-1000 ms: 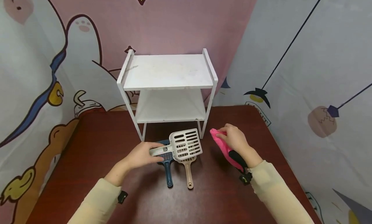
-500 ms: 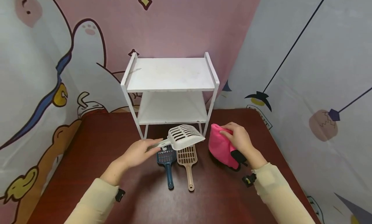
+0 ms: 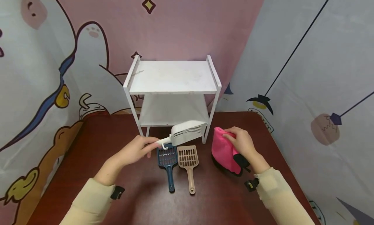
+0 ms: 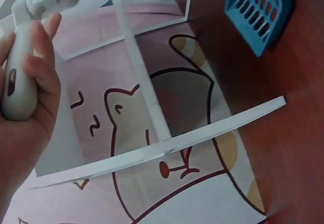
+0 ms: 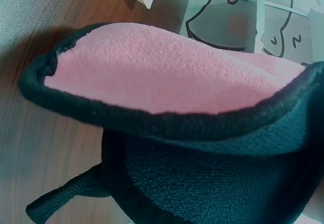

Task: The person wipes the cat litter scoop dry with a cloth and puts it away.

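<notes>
My left hand [image 3: 135, 150] grips a white slotted litter scoop [image 3: 188, 135] by its handle, with the scoop head pointing right and tipped on its side in front of the shelf. In the left wrist view, fingers curl round the pale scoop handle [image 4: 21, 52]. On the table below lie a dark blue litter scoop [image 3: 170, 178] and a beige one [image 3: 191, 179], side by side, handles toward me. My right hand [image 3: 241, 142] pinches a pink cloth mitt [image 3: 222, 150] by its top. The right wrist view shows its fluffy pink cloth [image 5: 152, 72], black edging and a dark loop [image 5: 66, 193].
A white two-tier shelf [image 3: 172, 77] stands at the back of the dark brown table [image 3: 152, 205]. Its front legs come down just behind the scoops. Cartoon-printed fabric walls [image 3: 304, 88] enclose the table at the back and both sides.
The white scoop has turned from lying flat to tipped on its side and risen, uncovering the blue and beige scoops. The pink mitt has swung to hang broader below my right hand.
</notes>
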The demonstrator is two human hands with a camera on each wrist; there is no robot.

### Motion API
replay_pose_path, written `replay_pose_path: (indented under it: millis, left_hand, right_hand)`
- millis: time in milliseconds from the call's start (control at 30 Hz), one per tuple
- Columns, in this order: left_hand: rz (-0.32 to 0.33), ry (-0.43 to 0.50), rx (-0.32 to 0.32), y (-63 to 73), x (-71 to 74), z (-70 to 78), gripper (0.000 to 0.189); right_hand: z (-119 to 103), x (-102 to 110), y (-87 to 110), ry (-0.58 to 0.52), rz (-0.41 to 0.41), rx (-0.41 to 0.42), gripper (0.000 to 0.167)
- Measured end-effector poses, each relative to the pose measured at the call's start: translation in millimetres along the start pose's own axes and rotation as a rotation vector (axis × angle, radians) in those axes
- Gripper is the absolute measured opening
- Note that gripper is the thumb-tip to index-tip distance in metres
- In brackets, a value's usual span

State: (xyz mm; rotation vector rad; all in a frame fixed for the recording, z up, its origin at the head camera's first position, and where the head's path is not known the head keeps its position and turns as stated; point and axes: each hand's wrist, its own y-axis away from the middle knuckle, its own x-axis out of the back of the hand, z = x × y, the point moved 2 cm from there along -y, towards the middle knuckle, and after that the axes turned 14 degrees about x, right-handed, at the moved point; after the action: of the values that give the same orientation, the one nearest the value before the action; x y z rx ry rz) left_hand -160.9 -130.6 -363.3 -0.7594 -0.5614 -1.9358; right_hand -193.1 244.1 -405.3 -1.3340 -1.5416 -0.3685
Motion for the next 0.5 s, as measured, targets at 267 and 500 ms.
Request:
replay_pose_path:
  millis: [267,500]
  left_hand:
    - [0.004,0.199,0.038,1.1,20.5,11.6,0.023]
    - [-0.036,0.425,0.007,-0.6,39.5,29.9,0.035]
  right_hand:
    - [1.0,-0.8,2.8,0.012,-0.005,-0.008,0.028]
    - [1.2,-2.2,2.5,0.012,-0.001,-0.004,0.028]
